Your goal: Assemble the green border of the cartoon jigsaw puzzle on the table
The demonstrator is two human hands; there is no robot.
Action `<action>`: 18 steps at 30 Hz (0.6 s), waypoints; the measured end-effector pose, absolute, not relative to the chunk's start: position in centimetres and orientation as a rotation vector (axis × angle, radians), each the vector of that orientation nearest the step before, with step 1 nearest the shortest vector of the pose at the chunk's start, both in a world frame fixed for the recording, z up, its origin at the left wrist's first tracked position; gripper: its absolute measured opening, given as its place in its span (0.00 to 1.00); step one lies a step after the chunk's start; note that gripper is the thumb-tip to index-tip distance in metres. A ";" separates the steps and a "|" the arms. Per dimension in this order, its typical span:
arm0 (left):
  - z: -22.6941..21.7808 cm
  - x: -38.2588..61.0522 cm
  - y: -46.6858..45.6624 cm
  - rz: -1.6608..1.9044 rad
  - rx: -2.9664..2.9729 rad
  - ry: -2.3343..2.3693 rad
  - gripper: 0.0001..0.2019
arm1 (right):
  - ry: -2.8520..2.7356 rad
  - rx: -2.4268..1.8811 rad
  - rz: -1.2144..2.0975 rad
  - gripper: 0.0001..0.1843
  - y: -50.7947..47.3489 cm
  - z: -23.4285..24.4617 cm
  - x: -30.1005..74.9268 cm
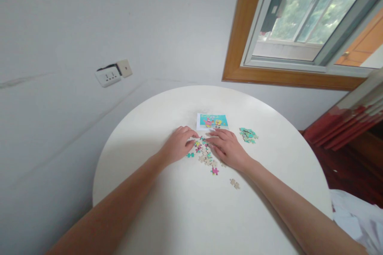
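Round white table (179, 215) — left hand (178, 143) and right hand (228, 148) lie open on loose puzzle pieces (206, 155).

- The round table (179, 215) is plain off-white.
- The loose puzzle pieces (206, 157) at its middle mix teal, pink, yellow and pale beige.
- The small pile of pieces (248, 135) is mostly teal.
- The picture card (212, 121) is turquoise, with one pink and one yellow cartoon figure.
- The window frame (239, 36) is warm brown wood.
- The wall socket (108, 75) is white.
- The curtain (344, 123) is red and cream.
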State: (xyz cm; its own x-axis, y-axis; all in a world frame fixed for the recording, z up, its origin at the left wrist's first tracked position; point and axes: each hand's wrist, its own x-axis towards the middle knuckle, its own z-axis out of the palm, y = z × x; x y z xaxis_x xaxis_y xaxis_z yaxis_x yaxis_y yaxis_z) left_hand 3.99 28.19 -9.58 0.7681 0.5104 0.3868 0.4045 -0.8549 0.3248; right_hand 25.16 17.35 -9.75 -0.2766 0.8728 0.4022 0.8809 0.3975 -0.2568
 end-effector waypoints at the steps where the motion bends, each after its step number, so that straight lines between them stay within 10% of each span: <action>1: -9.5 3.9 28.3 0.683 2.737 0.720 0.10 | -2.200 -1.492 -0.019 0.18 17.3 -9.8 25.0; 18: -9.0 3.0 28.6 0.513 2.711 0.652 0.09 | -2.285 -1.482 0.121 0.26 16.0 -9.5 26.2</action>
